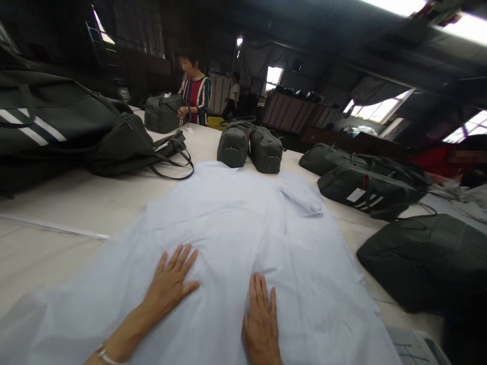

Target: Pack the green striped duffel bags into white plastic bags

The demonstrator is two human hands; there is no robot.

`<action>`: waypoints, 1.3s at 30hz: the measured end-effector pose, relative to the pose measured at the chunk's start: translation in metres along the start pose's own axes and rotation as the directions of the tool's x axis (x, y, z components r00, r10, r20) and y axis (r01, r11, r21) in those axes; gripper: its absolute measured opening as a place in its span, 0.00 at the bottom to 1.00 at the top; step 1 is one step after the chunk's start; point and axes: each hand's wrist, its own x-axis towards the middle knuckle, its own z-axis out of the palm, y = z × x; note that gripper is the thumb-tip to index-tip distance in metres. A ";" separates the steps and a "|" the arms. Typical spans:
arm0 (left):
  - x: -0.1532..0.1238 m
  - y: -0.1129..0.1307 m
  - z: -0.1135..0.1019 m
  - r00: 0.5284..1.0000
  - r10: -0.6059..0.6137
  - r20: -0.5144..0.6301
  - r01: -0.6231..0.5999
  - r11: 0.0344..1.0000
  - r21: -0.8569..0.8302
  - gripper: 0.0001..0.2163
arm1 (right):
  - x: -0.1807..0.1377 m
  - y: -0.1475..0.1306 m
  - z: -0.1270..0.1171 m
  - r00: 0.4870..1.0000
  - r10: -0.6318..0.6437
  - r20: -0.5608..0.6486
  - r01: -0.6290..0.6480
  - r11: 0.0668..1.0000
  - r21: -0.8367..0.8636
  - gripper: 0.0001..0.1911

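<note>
A large pale bluish-white sheet of thin material [224,228] is spread over the table in front of me, with some creases and a folded flap on its far right part. My left hand [169,281] lies flat on it, fingers spread, a bracelet on the wrist. Flat on the same sheet, to the right, rests my right hand [262,319], its fingers stretched forward and the thumb mostly tucked alongside. Neither hand grips anything.
Dark duffel bags stand around the sheet: a striped one [45,111] at left, two upright bags [233,144] beyond it, several more [365,185] at right. Across the white table [125,195], a person in a striped top [198,96] handles another bag [162,114]. Someone in red is at far right.
</note>
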 end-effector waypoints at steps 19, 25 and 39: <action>-0.077 -0.029 -0.010 0.981 -0.169 -0.092 0.176 0.981 0.082 0.27 | 0.092 0.016 0.002 0.927 0.274 -0.256 -0.129 0.874 0.469 0.32; -0.074 -0.025 -0.013 0.972 -0.183 -0.148 0.191 0.981 0.042 0.23 | 0.085 0.012 -0.053 0.704 0.695 -0.149 -0.379 0.544 0.748 0.27; -0.078 -0.026 -0.016 0.939 -0.319 -0.127 0.325 0.945 0.027 0.25 | 0.144 -0.027 -0.014 0.942 0.324 0.092 -0.308 0.716 0.627 0.32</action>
